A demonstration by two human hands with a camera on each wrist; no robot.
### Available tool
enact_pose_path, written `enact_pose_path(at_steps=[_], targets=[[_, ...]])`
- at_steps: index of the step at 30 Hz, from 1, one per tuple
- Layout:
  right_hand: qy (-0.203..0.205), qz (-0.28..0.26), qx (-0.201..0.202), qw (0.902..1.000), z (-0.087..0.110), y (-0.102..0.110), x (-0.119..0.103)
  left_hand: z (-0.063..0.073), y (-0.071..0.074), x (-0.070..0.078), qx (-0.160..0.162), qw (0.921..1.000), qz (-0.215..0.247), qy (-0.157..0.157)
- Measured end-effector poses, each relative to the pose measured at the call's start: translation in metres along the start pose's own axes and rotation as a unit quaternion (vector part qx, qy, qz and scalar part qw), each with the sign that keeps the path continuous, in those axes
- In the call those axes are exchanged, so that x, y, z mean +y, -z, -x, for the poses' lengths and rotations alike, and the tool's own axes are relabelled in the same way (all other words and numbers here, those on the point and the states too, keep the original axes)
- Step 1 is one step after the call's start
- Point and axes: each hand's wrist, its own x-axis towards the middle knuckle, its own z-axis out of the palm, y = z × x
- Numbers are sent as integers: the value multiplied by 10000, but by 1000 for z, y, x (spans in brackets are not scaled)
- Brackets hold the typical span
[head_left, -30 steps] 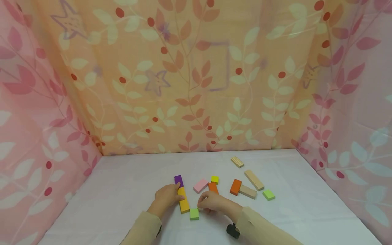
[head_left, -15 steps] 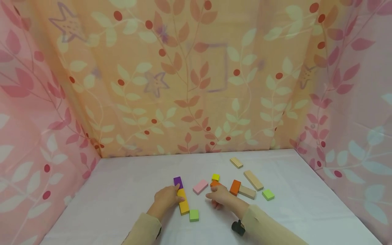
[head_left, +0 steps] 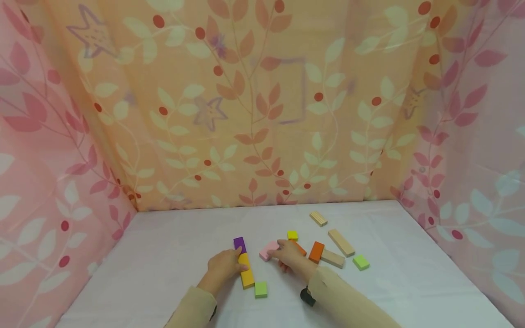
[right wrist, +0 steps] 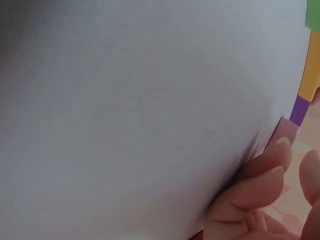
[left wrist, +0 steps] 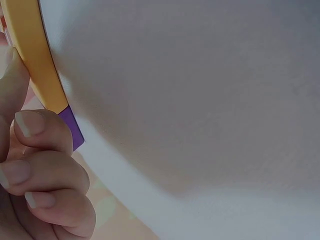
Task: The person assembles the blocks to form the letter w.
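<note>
**Risked displacing leftmost orange block (head_left: 301, 249), lower centre.**
Likely cause: right hand (head_left: 291, 256) crowding it, at pink block (head_left: 266, 251); could not tell either grip, including left hand (head_left: 223, 266) at amber blocks (head_left: 247, 278).

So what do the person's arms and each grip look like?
The left sleeve and right sleeve are long and beige. A chunky black thing sits by the right one; a black sliver peeks from the left. The left grip and right grip wear no gloves.
</note>
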Motion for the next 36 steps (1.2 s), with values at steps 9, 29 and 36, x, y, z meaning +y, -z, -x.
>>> enact_pose_path(at_steps=[9,29,36], targets=[[-352,64,14,9994,-9,-3,-4,5,2,-3,61,10000,9,-74],[-842,-40,225,9962,-16,-3,-9,5,2,0,21,10000,-19,-55],[89,474,-708,9963,-16,11,-4,4,0,2,13,9999,-109,-62]])
